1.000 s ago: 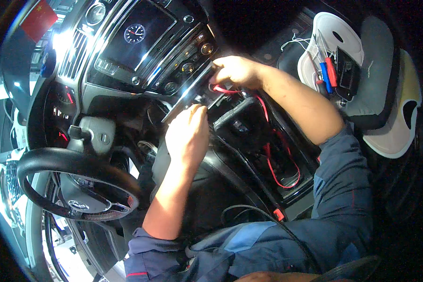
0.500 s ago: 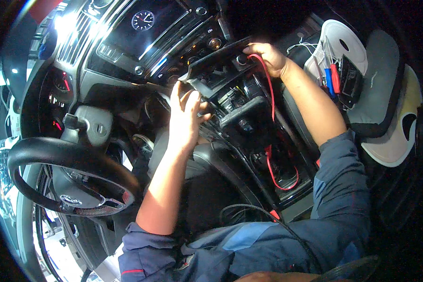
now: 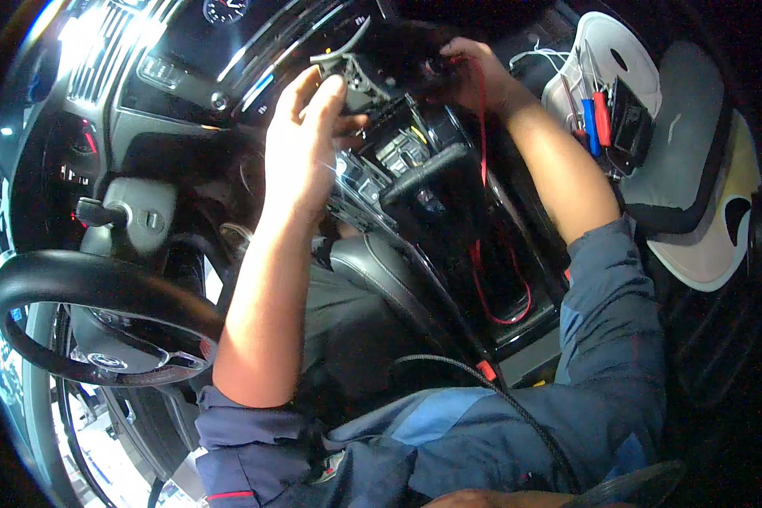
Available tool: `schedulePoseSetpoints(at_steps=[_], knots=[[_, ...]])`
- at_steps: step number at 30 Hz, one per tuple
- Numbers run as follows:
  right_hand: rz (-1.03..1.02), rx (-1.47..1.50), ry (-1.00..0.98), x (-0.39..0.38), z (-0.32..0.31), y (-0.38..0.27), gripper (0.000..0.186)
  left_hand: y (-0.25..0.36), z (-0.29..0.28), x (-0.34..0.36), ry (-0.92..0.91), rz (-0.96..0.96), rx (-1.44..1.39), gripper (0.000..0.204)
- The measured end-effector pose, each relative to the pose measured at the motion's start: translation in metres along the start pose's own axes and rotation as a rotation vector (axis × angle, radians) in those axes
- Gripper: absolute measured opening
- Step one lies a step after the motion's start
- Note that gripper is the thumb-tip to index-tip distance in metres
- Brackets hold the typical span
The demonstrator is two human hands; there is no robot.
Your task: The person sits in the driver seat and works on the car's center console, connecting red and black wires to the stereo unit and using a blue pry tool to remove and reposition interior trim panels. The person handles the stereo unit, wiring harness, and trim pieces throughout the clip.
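A dark console trim panel (image 3: 362,78) is held up and tilted above the opened centre console, its ribbed underside partly showing. My left hand (image 3: 305,140) pinches the panel's left end between thumb and fingers. At the far end, in shadow, my right hand (image 3: 481,74) is closed round the panel's right side. A red cable (image 3: 483,127) hangs from beside the right hand down toward the console. Below the panel, metal and plastic parts show in the console opening (image 3: 402,154), with the black gear lever (image 3: 432,190) just nearer me.
The steering wheel (image 3: 102,267) stands at the left. On the right seat lie a blue-handled screwdriver (image 3: 590,127), a red-handled tool (image 3: 602,114), a black box-shaped part (image 3: 631,135) and a grey pad (image 3: 673,161). A black braided cable (image 3: 516,406) crosses my lap.
Both hands have raised the trim panel away from the console and tipped it, so its underside and more of the opening show. The view has shifted slightly.
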State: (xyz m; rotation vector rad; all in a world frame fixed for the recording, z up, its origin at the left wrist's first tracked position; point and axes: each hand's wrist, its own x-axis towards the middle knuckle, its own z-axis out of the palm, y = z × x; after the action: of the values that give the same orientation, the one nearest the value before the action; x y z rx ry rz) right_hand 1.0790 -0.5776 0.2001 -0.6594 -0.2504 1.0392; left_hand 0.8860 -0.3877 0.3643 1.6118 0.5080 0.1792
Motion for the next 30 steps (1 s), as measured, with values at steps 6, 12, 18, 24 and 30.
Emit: schedulePoseSetpoints(at_steps=[6, 12, 18, 24, 30], knots=[[-0.011, 0.065, 0.078, -0.002, 0.003, 0.003, 0.036, 0.013, 0.007, 0.017, -0.041, 0.073, 0.148, 0.061], [-0.015, 0.262, 0.086, -0.001, 0.0, 0.003, 0.049, 0.013, 0.013, 0.038, -0.1, 0.076, 0.095, 0.048], [-0.024, 0.354, 0.033, 0.001, -0.017, 0.006, 0.044, -0.029, 0.007, 0.05, -0.061, 0.084, -0.215, 0.04], [-0.087, 0.422, 0.071, 0.012, -0.03, 0.008, 0.032, -0.096, 0.022, 0.057, -0.071, 0.172, 0.18, 0.03], [-0.351, -0.11, 0.203, 0.005, -0.02, 0.018, 0.033, -0.12, 0.032, 0.086, -0.085, 0.427, 0.86, 0.037]])
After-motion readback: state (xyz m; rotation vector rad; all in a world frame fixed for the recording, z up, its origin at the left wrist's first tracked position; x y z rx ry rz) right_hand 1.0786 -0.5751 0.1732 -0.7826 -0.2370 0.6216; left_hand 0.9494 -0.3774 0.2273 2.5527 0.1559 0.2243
